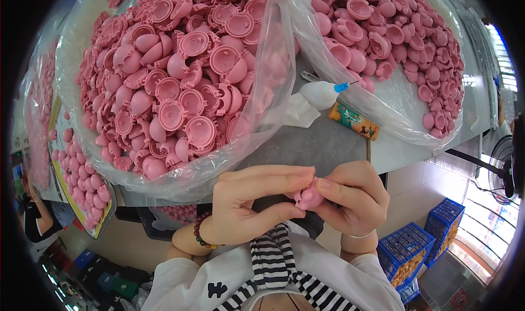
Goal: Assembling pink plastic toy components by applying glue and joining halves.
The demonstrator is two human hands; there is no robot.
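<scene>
In front of my chest, a small rounded pink plastic part [308,198] is between my two hands, above the table's near edge. My right hand [355,199] pinches it from the right, thumb and fingers closed on it. From the left, my left hand [246,201] brackets the part, its straight fingers above and its thumb below, with the tips against it. My fingers cover some of the part, so its full shape is hidden. Beyond my hands, a plastic-lined heap of pink half-shells [191,103] fills the left of the table.
Another bag of pink shells [394,35] lies at the far right. Between the bags are a white squeeze bottle [319,96] with a blue needle tip and a green-orange packet [354,120]. Pink balls lie on a yellow-edged tray [100,226]. Blue crates [406,251] stand on the floor, right.
</scene>
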